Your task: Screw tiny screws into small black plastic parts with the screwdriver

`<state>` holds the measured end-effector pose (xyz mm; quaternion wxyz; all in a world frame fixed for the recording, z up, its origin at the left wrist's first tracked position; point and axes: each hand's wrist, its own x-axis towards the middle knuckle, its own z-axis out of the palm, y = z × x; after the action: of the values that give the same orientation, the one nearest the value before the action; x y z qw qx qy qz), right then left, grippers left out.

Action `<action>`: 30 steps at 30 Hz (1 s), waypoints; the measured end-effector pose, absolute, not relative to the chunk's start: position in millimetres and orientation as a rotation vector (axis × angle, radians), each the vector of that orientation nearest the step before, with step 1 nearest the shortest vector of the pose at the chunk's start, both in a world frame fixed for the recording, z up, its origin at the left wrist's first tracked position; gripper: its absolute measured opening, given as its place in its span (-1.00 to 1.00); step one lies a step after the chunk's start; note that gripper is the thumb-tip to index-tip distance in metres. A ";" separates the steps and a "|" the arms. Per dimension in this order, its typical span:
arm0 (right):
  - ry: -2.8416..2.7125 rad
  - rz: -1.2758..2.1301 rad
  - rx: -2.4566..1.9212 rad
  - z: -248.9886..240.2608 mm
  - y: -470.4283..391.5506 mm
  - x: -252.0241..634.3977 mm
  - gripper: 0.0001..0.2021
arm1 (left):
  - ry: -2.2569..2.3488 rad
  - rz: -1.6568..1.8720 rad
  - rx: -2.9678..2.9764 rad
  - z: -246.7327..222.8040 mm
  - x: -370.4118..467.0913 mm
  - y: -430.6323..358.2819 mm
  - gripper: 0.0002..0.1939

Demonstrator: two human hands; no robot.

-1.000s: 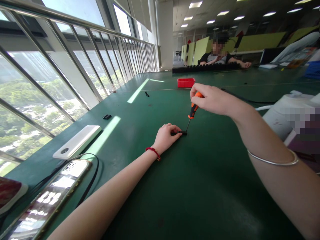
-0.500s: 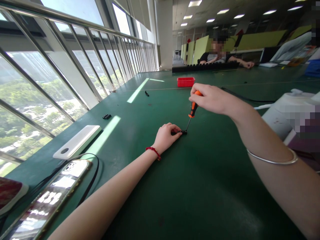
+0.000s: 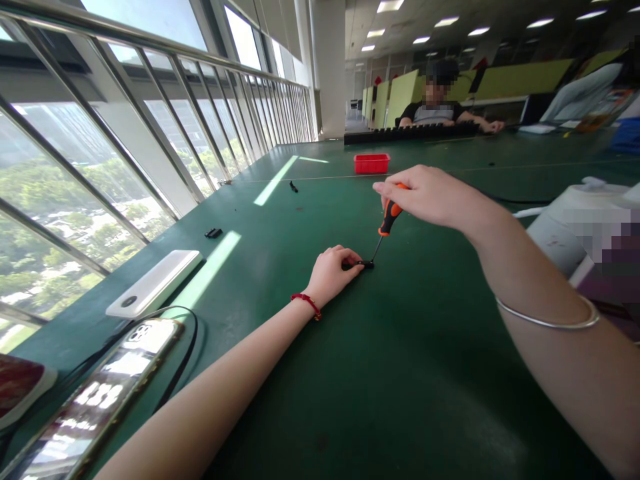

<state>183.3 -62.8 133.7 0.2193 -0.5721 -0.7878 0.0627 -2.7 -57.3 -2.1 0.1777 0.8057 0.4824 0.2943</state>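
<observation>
My left hand (image 3: 334, 275) rests on the green table and pinches a small black part (image 3: 367, 265) between thumb and fingers. What kind of part it is I cannot make out, since the fingers cover much of it. Above and to the right, my right hand (image 3: 425, 193) grips the orange and black handle of a screwdriver (image 3: 389, 219). The screwdriver leans, its handle up and to the right, and its thin shaft runs down to the right end of the black part. Its tip appears to touch that part.
A red bin (image 3: 371, 164) stands farther back. Small black pieces lie at left, one (image 3: 213, 233) near a white power bank (image 3: 154, 285). A phone (image 3: 100, 407) and cable lie at lower left. A white container (image 3: 565, 227) is at right. Across the table sits a person (image 3: 440, 100).
The fingers of my right hand have shifted and loosened a little on the screwdriver handle, which has tilted slightly right. My left hand and the black part stay in place.
</observation>
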 end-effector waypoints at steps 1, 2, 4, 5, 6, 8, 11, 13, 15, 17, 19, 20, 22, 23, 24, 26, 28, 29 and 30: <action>-2.180 0.159 -1.572 133.4 -62.6 183.6 -0.68 | 1.365 0.832 2.281 -2.0 -2.7 -57.4 -0.86; -2.172 0.147 -1.562 133.0 -62.3 183.7 -0.75 | 1.368 0.831 2.282 -1.9 -2.6 -57.6 -0.86; -2.151 0.120 -1.556 132.3 -61.9 183.7 -0.82 | 1.377 0.832 2.280 -1.8 -2.4 -57.8 -0.87; -2.146 0.116 -1.560 132.1 -62.0 183.4 -0.81 | 1.379 0.832 2.281 -1.8 -2.3 -57.8 -0.88; -2.147 0.122 -1.569 132.2 -62.3 183.0 -0.81 | 1.378 0.832 2.282 -1.7 -2.1 -57.7 -0.88; -2.153 0.137 -1.590 132.7 -63.3 182.3 -0.77 | 1.372 0.832 2.284 -1.7 -1.8 -57.6 -0.88; -2.164 0.131 -1.587 133.4 -63.6 182.0 -0.66 | 1.370 0.833 2.283 -1.6 -1.5 -57.4 -0.88; -2.177 0.119 -1.557 133.3 -62.5 182.2 -0.74 | 1.371 0.834 2.284 -1.4 -1.4 -57.6 -0.88; -2.166 0.107 -1.542 133.0 -61.6 182.1 -0.82 | 1.374 0.833 2.290 -1.1 -1.3 -57.8 -0.88; -2.147 0.106 -1.564 133.0 -61.9 181.7 -0.81 | 1.384 0.829 2.293 -0.8 -1.1 -58.1 -0.88; -2.146 0.124 -1.595 133.3 -63.0 181.4 -0.75 | 1.389 0.825 2.293 -0.6 -0.9 -58.3 -0.89; -2.151 0.131 -1.602 133.4 -63.4 181.4 -0.70 | 1.389 0.824 2.292 -0.6 -0.9 -58.3 -0.89; -2.167 0.129 -1.585 133.2 -63.1 182.0 -0.66 | 1.387 0.827 2.290 -0.7 -0.9 -58.1 -0.88; -2.170 0.119 -1.570 132.9 -62.4 182.4 -0.70 | 1.385 0.828 2.291 -0.8 -0.9 -57.9 -0.88; -2.166 0.107 -1.560 132.6 -61.5 182.7 -0.76 | 1.385 0.829 2.293 -0.9 -0.9 -57.7 -0.88; -2.147 0.091 -1.562 132.0 -60.2 182.6 -0.83 | 1.383 0.832 2.295 -1.2 -0.9 -57.3 -0.89; -2.138 0.101 -1.583 132.2 -60.7 181.3 -0.82 | 1.382 0.833 2.294 -1.5 -1.0 -57.1 -0.89; -2.142 0.114 -1.590 132.6 -61.8 180.4 -0.81 | 1.382 0.835 2.293 -1.7 -1.0 -57.2 -0.88; -2.144 0.127 -1.592 133.1 -63.1 179.6 -0.77 | 1.380 0.837 2.292 -1.8 -1.1 -57.3 -0.88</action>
<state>179.6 -63.1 133.1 0.2319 -0.5793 -0.7801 0.0461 -1.1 -57.3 -1.8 0.1683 0.8061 0.4851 0.2942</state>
